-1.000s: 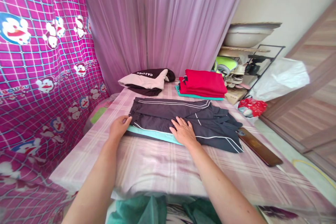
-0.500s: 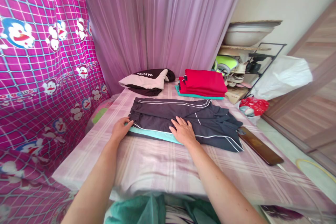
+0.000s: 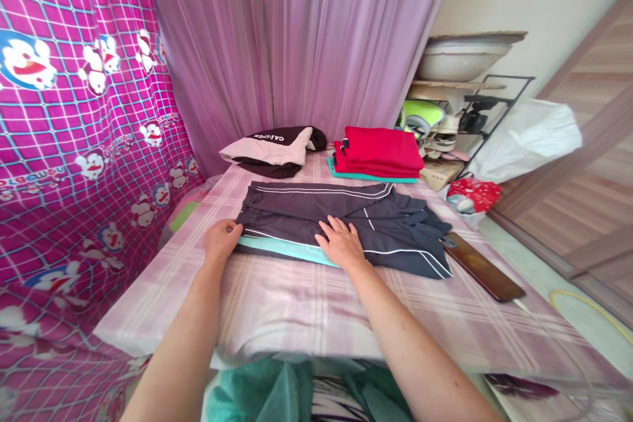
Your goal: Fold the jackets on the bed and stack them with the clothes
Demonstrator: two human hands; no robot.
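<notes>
Dark shorts (image 3: 291,211) with white piping lie across the table, their gathered waist end on the left and the leg ends on the right. A turquoise layer (image 3: 281,249) shows along their near edge, with a dark strip below it. My left hand (image 3: 222,237) is closed at the near corner of the waist end, thumb and fingers pinching the cloth. My right hand (image 3: 341,241) rests flat on the middle of the shorts, fingers spread. Part of the shorts' near edge is hidden under the right hand.
Behind the shorts lie a black and pale folded garment (image 3: 277,147) and a stack of red folded clothes (image 3: 383,148). A brown phone (image 3: 484,270) with a cable lies at the right. A rack (image 3: 512,89) with shoes and basins stands beyond the table (image 3: 297,316).
My left hand has shifted slightly left and its fingers have closed more at the waist corner. The right hand stays flat on the shorts. The view has moved a little.
</notes>
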